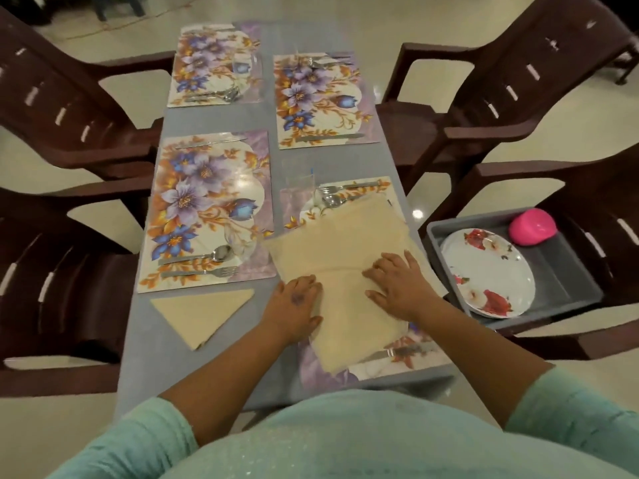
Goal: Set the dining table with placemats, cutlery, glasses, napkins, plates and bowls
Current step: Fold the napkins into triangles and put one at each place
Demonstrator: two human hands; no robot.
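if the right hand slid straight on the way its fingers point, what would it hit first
The right hand lies flat on the beige napkin, fingers pointing left toward the left hand. Sliding that way, it would probably meet the left hand's fingers first, though the exact line is hard to judge.

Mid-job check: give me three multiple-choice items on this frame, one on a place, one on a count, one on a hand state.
1. Where are the floral plates?
A. on a placemat
B. in the grey tray on the chair to the right
C. on the floor

2. How many floral placemats are laid?
A. two
B. six
C. four

3. What are the hands doing?
A. pressing flat on the beige napkin
B. gripping a fork
C. lifting a glass

Answers: 1 B, they lie in the grey tray. 2 C, two per side. 3 A, left hand and right hand lie spread on the beige napkin.
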